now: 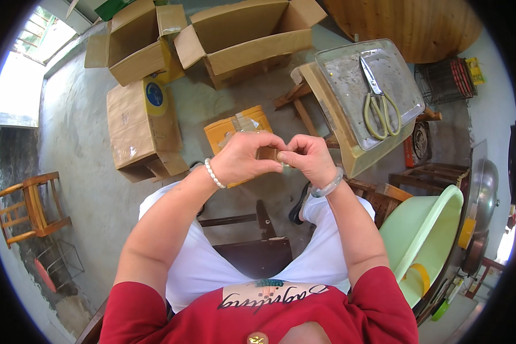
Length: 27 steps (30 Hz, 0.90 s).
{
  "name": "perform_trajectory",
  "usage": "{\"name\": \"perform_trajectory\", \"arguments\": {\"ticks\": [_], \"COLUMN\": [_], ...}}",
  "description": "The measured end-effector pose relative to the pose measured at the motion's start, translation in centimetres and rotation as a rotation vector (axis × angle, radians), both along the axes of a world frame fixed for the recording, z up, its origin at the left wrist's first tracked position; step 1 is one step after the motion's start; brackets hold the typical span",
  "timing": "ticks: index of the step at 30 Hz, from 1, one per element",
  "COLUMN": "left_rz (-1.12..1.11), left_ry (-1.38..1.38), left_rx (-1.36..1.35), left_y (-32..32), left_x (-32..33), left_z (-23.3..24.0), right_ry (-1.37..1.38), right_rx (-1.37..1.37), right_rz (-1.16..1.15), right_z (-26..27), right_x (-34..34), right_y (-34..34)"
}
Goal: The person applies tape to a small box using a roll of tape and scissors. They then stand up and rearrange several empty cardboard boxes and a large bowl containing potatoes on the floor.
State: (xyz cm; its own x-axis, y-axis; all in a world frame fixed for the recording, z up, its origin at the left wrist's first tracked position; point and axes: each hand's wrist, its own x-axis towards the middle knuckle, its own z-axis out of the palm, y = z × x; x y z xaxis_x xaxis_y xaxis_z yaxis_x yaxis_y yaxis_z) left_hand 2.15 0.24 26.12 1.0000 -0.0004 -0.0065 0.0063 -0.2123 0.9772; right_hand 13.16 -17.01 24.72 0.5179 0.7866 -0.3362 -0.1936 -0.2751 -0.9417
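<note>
Both hands meet in front of me, above the taped cardboard box on the floor. My left hand (249, 157), with a pearl bracelet at the wrist, curls its thumb and fingers around a small brownish, shiny roll (266, 153), apparently packing tape. At the roll's right edge, my right hand (307, 157) pinches with thumb and bent forefinger; a jade-like bangle circles that wrist. The fingers partly hide the roll. Directly below is the orange-brown cardboard box (236, 122), with clear tape across its top.
Open cardboard boxes (258, 56) stand ahead, and a closed-sided carton (129, 124) lies left. Scissors (380, 103) with olive handles rest on a metal tray (344, 81) at the right. Nearer stands a pale green basin (417, 232). A wooden chair (34, 206) is far left.
</note>
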Motion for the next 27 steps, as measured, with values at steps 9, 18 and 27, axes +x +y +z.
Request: {"name": "perform_trajectory", "arguments": {"ticks": [9,18,27], "left_rz": [0.188,0.294,0.407], "left_ry": [-0.025,-0.351,-0.054], "left_rx": [0.009,0.392,0.091], "left_y": [0.2,-0.6,-1.8], "left_x": [0.7,1.3,1.8], "left_z": [-0.7,-2.0,-2.7], "right_ry": [0.341,-0.301,-0.278], "right_rx": [0.203,0.008,0.087], "right_rz": [-0.246,-0.243,-0.405], "right_z": [0.1,-2.3,-3.5], "right_x": [-0.3,0.0,-0.9], "right_y": [1.4,1.0,1.5]}}
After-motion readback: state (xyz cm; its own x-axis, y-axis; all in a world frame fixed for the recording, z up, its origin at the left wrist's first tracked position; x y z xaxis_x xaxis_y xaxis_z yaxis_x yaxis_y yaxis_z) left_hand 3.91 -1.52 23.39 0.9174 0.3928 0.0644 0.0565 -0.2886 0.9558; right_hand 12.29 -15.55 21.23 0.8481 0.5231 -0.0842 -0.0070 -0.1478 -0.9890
